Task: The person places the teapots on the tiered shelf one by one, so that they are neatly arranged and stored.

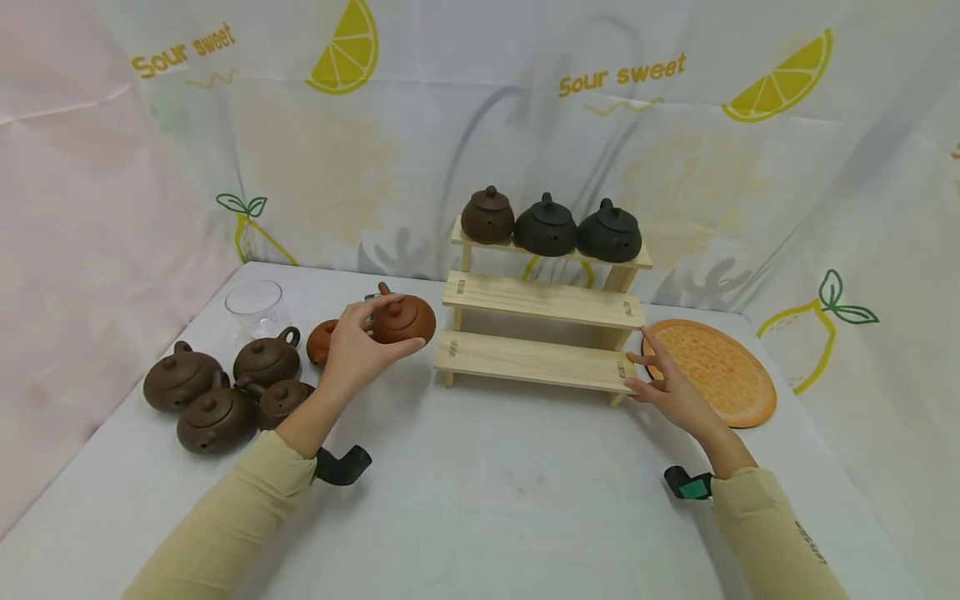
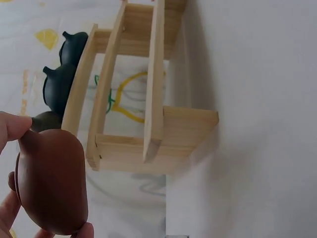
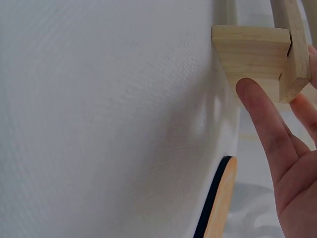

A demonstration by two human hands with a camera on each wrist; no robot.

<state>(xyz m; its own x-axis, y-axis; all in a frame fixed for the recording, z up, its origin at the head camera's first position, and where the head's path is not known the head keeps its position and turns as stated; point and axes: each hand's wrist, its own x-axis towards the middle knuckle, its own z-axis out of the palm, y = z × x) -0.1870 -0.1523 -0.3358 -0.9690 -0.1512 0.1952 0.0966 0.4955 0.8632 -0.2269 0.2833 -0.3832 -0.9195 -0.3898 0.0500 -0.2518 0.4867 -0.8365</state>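
My left hand point(image 1: 360, 342) grips a reddish-brown clay teapot point(image 1: 405, 320) by its sides, raised above the table left of a wooden three-step rack point(image 1: 540, 360). In the left wrist view the teapot point(image 2: 52, 181) appears side-on, with fingertips at its two ends. On the rack's top step stand a brown teapot point(image 1: 487, 218) and two black teapots, one in the middle point(image 1: 545, 229) and one at the right point(image 1: 609, 235). My right hand point(image 1: 671, 396) touches the right end of the lower steps with extended, spread fingers point(image 3: 270, 126).
Several dark brown teapots point(image 1: 213, 421) cluster on the left of the white table point(image 1: 510, 517). Another reddish teapot point(image 1: 320, 342) is partly hidden behind my left hand. A clear glass cup point(image 1: 257, 310) stands at the back left. A round orange-patterned mat point(image 1: 712, 371) lies right of the rack.
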